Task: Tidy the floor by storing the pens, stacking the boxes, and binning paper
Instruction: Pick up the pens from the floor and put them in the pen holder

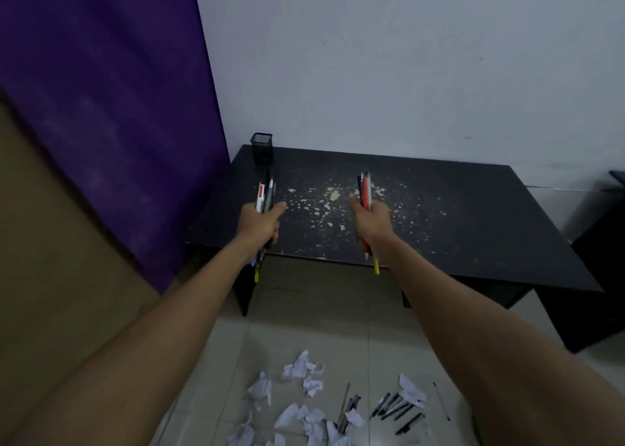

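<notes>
black mesh made up the small pen pot [261,148], which stood upright at the back left corner of the dark table [439,229], close to the wall [406,57]. the person's left hand [262,221] was clenched round a bundle of pens [266,193], and the right hand [370,219] gripped a second bundle [365,188] the same way, pens poking out above and below each fist. both fists hovered over the front half of the tabletop, well apart from each other. to me the step looked like dropping those pens into the pot. the left fist was the nearer one, so it made sense for it to go first: bring the bundle over the mouth, keep it upright, lower the ends inside before loosening the fingers, and go gently, since a light pot might tip or slide if struck on the rim. the mouth looked narrow, so the second handful would want easing in beside the first. the stretch of tabletop between fist and pot showed only pale chipped patches. more pens [395,408] lay loose on the tiled floor [304,313] in front of the table, mixed with crumpled paper [301,368]. a purple curtain [101,107] hung to the left and a dark cabinet [605,276] stood to the right. i saw no boxes and no bin.
</notes>
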